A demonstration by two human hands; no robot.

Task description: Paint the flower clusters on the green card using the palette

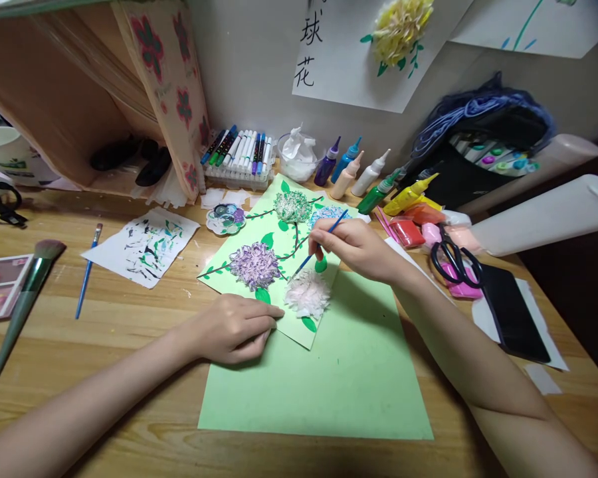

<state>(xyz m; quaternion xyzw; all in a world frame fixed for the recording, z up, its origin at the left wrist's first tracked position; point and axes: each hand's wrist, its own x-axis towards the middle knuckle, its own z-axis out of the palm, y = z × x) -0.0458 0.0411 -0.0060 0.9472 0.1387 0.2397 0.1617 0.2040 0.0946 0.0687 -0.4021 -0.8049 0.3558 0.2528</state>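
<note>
My right hand (351, 249) pinches a thin blue paintbrush (327, 234), its tip down near the top of a pale pink paper-petal flower (307, 293). That flower sits on a light green sheet (249, 310) painted with brown stems and green leaves. A purple flower (255, 265), a green-and-white one (292, 206) and a blue one (327, 216), partly behind my right hand, are on the same sheet. Resting on its lower left edge, my left hand (239, 328) has the index finger stretched out, the others loosely bent, and holds nothing. A larger green sheet (319, 392) lies underneath.
A paint-smeared palette (226, 219) and a stained white paper (147, 249) lie left. Markers (239, 153), a plastic bowl (298, 156) and several paint bottles (346, 176) line the back. Scissors (456, 262) and a black phone (513, 312) are at right; a large brush (27, 299) is far left.
</note>
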